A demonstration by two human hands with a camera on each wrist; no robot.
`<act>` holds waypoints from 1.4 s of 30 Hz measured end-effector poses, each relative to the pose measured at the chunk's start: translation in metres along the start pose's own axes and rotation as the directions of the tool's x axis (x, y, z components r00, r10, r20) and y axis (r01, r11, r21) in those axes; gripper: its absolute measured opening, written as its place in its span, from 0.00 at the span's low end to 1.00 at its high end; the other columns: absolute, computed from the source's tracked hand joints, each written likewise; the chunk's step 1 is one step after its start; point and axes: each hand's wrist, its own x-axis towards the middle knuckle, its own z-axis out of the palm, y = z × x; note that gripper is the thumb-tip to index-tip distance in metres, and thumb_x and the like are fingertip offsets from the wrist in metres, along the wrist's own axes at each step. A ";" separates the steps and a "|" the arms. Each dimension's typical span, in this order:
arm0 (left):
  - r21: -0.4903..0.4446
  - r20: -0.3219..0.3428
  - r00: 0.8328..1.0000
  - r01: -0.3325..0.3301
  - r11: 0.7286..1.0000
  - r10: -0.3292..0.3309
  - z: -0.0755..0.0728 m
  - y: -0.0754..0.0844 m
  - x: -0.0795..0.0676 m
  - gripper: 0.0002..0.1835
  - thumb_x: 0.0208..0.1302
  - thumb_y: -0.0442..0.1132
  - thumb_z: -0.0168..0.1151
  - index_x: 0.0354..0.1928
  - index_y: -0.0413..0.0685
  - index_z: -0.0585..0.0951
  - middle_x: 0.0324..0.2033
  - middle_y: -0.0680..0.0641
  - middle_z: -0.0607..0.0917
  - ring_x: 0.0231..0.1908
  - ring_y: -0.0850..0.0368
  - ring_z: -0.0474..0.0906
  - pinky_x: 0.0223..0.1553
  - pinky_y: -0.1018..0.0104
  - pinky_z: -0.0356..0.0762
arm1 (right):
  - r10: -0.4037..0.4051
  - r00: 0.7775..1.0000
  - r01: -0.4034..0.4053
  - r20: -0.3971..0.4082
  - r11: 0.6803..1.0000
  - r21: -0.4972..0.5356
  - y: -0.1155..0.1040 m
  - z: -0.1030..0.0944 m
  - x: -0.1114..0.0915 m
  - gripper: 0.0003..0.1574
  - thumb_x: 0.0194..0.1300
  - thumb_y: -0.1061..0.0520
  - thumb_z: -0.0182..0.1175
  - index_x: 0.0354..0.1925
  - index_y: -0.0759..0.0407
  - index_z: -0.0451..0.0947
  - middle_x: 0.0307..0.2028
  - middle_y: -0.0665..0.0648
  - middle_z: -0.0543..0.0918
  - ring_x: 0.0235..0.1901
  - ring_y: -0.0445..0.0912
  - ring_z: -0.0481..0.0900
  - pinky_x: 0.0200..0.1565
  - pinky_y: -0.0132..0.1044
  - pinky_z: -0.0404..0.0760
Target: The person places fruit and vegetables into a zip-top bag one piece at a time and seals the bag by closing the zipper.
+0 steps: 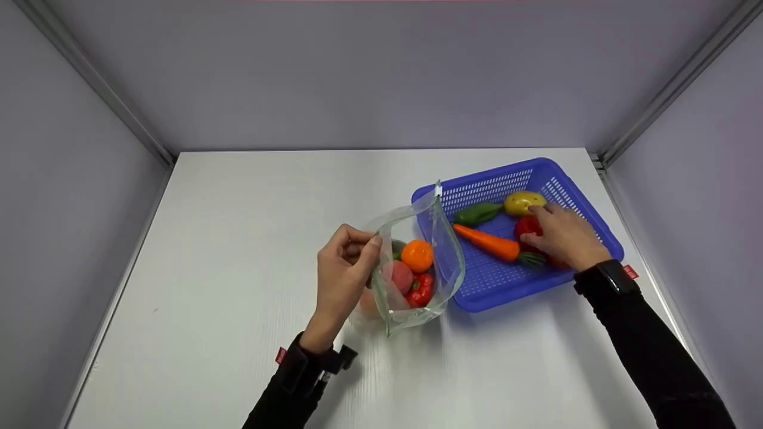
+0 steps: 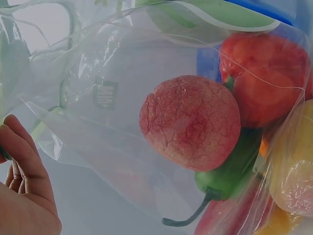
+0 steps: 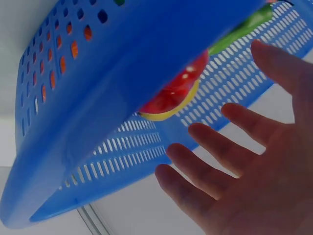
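Note:
At the rim of a clear plastic zip bag (image 1: 412, 322), my left hand (image 1: 341, 274) pinches the film between thumb and fingers. Through the bag show an orange (image 1: 417, 256), a wrinkled pinkish-red round fruit (image 2: 190, 122), a red bell pepper (image 1: 421, 291) and a green pepper (image 2: 230, 169). To the right, my right hand (image 1: 566, 235) reaches into a blue basket (image 1: 486, 304), above a shiny red item (image 1: 527, 229) it partly hides. Its fingers are spread in the right wrist view, gripping nothing. Contact with the red item cannot be made out.
Also in the basket lie a carrot (image 1: 489, 243), a green pepper-like vegetable (image 1: 477, 213) and a yellow fruit (image 1: 523, 202) with dark spots. The bag stands against the basket's left side on a white table (image 1: 238, 238). Grey panels (image 1: 381, 77) enclose the table.

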 end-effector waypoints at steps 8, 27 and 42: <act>-0.002 0.003 1.000 -0.005 1.000 0.005 0.001 0.000 0.001 0.07 0.72 0.33 0.64 0.41 0.32 0.81 0.24 0.44 0.83 0.17 0.59 0.73 0.14 0.70 0.72 | 0.015 0.999 -0.015 0.032 1.000 -0.012 0.006 0.001 0.007 0.43 0.72 0.45 0.66 0.71 0.70 0.66 0.62 0.78 0.71 0.52 0.71 0.75 0.55 0.69 0.75; -0.006 0.025 1.000 -0.015 1.000 0.015 0.003 0.003 -0.002 0.06 0.73 0.32 0.63 0.42 0.34 0.81 0.24 0.44 0.83 0.16 0.59 0.72 0.15 0.69 0.73 | 0.009 0.993 -0.010 0.117 1.000 0.012 0.012 0.002 0.006 0.32 0.68 0.54 0.70 0.63 0.69 0.72 0.47 0.71 0.81 0.44 0.64 0.78 0.49 0.61 0.79; 0.002 0.007 1.000 -0.005 1.000 0.005 0.003 0.003 -0.002 0.06 0.72 0.32 0.63 0.42 0.33 0.81 0.24 0.44 0.83 0.16 0.59 0.72 0.15 0.69 0.73 | 0.023 0.983 -0.034 0.184 0.998 0.056 0.011 0.004 0.007 0.34 0.68 0.54 0.69 0.64 0.68 0.68 0.51 0.73 0.77 0.47 0.65 0.76 0.51 0.63 0.79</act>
